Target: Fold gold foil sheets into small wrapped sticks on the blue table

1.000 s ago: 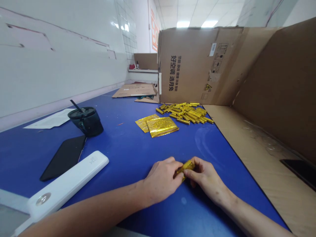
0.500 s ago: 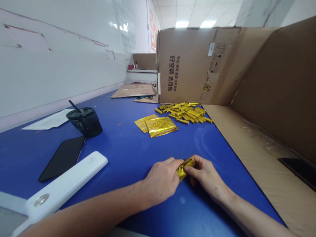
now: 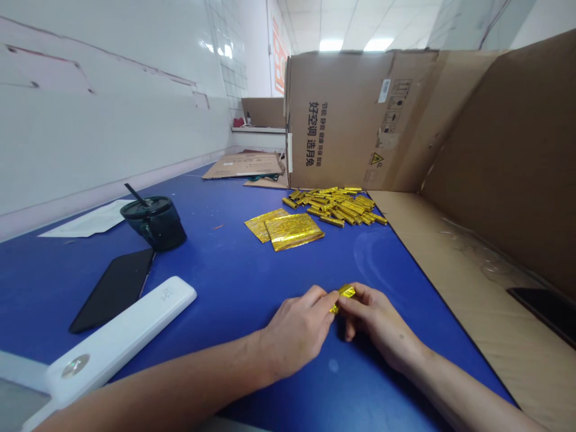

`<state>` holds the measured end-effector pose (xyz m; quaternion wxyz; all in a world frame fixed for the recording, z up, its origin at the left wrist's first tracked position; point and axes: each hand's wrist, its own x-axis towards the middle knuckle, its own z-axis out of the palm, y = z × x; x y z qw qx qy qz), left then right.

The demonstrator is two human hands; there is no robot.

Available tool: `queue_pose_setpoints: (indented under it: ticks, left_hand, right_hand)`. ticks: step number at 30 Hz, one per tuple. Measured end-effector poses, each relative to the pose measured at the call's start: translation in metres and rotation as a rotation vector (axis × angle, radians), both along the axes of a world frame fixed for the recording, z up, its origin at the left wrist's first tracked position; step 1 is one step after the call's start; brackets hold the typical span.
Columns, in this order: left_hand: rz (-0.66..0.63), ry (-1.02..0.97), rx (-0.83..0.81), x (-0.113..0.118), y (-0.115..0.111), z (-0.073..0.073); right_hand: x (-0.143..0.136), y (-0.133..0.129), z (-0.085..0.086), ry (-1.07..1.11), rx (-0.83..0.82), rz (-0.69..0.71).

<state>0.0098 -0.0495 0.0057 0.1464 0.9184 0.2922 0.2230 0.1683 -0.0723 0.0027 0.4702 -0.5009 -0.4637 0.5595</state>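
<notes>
Rolled tighter than half a second ago, the gold foil piece [image 3: 346, 291] now shows only as a narrow bundle, and the left hand's fingers have slid up against the right hand's. Both hands' grip is closed on it: the left hand [image 3: 299, 327] presses from one side with thumb and forefinger, while the right hand [image 3: 378, 318] pinches the far end, so much of the foil is hidden. It sits low in the view, right of centre, over a blue worktop [image 3: 216, 312]. Beyond the hands lie flat gold sheets [image 3: 294, 231], two groups partly overlapping, and just behind them to the right is a loose pile of small gold rolls [image 3: 346, 207] near the worktop's right edge. Off to the left, well apart, a white folding device [image 3: 126, 330] lies beside a black phone [image 3: 112, 291]; behind these stands a dark lidded cup [image 3: 155, 225] with a straw, next to white paper [image 3: 85, 219]. Farther back, a large cardboard box [image 3: 342, 120] rises behind the pile, with flattened cardboard [image 3: 245, 165] to its left.
</notes>
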Motion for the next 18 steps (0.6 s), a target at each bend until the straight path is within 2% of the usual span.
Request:
queue_pose_setpoints:
  ticks: [4, 11, 18]
  left_hand:
    - [0.023, -0.043, -0.018, -0.0017, 0.0057, -0.0009]
    - [-0.01, -0.115, -0.021, -0.0027, 0.0071, -0.0047]
    - [-0.062, -0.154, -0.044, -0.0021, 0.0058, -0.0018]
  right_hand:
    - [0.0024, 0.001, 0.0019, 0.169, -0.049, 0.046]
    - [0.0074, 0.002, 0.0008, 0.017, -0.021, -0.066]
    - [0.0094, 0.003, 0.0007, 0.049, 0.031, -0.174]
